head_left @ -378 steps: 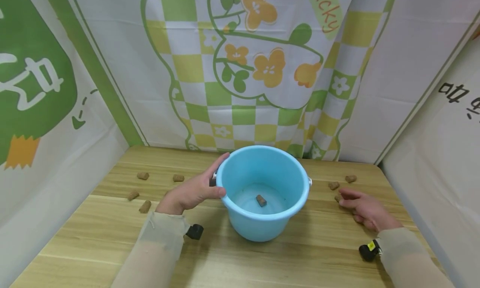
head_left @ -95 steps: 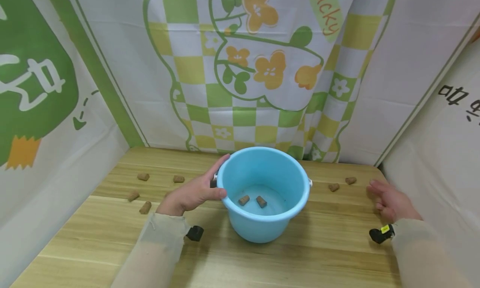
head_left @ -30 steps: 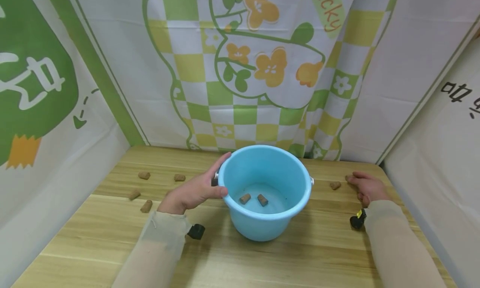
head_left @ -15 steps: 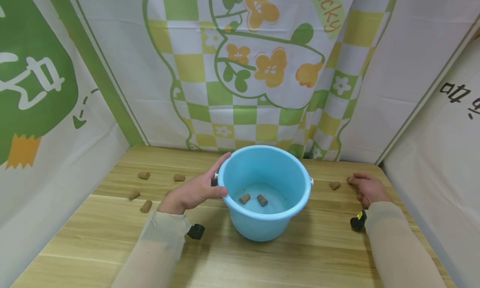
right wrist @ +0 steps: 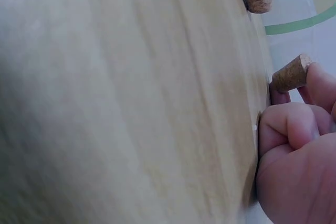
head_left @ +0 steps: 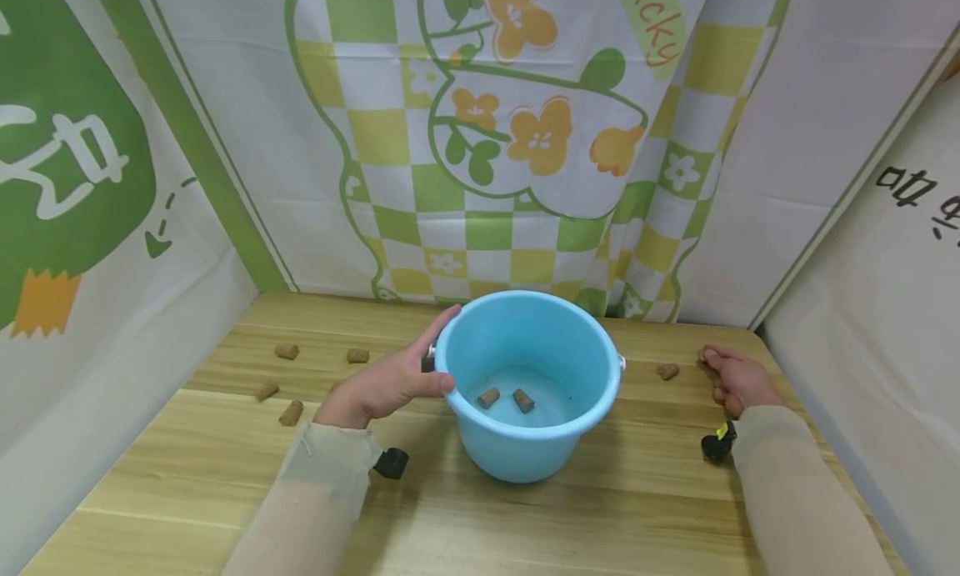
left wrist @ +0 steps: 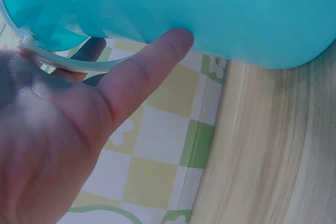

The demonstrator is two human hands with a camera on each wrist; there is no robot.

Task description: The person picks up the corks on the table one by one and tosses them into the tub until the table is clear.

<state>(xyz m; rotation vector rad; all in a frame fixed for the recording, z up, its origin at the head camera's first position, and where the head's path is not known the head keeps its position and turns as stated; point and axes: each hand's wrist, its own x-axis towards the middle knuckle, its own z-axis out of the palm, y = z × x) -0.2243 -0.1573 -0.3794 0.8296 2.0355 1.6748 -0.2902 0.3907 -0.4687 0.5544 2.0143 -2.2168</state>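
A light-blue bucket (head_left: 528, 455) stands upright on the table. My left hand (head_left: 382, 388) is spread against its left side near the handle joint, thumb and forefinger apart and straight; in the left wrist view the thumb (left wrist: 147, 74) presses on the outer wall. Two corks, one on the left (head_left: 488, 398) and one on the right (head_left: 523, 401), lie on the bucket's floor. At the table's far right, my right hand (head_left: 738, 380) pinches a tapered cork (right wrist: 291, 73), shown tilted in the right wrist view; the other fingers are curled in. Another cork (head_left: 667, 371) lies left of that hand.
Several loose corks lie on the left of the wooden table (head_left: 480, 534), among them a back-left cork (head_left: 287, 351) and a nearer cork (head_left: 291, 413). A patterned curtain (head_left: 487, 226) hangs behind the bucket, and pale cloth walls (head_left: 877, 326) flank the table.
Since the oldest frame, a second cork has come into the bucket. My right hand has moved left from the table's right edge and back onto the rearmost cork. My left hand stays put.
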